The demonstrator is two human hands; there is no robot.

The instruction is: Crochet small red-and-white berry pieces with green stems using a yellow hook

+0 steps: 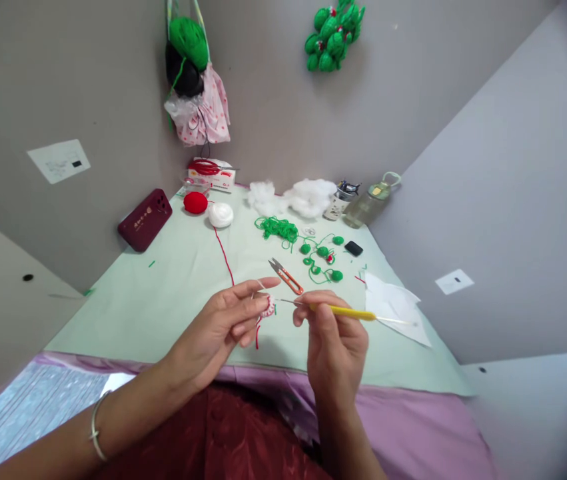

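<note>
My left hand (236,310) pinches a small red-and-white crochet piece (268,307) between thumb and fingers, with white yarn running over the raised index finger. A short red yarn tail hangs below the piece. In my right hand (336,333) is a crochet hook (348,312) with a yellow handle, gripped like a pen. Its thin metal tip points left, at or close to the right edge of the piece; whether it is in a stitch I cannot tell. Orange thread snips (287,276) lie just beyond my hands.
A red yarn ball (196,203) and a white yarn ball (220,215) sit back left, near a maroon phone (145,220). Green yarn (278,229), small green crocheted balls (322,252) and white stuffing (308,197) lie farther back. A bottle (369,203) leans at right, behind white paper (393,303).
</note>
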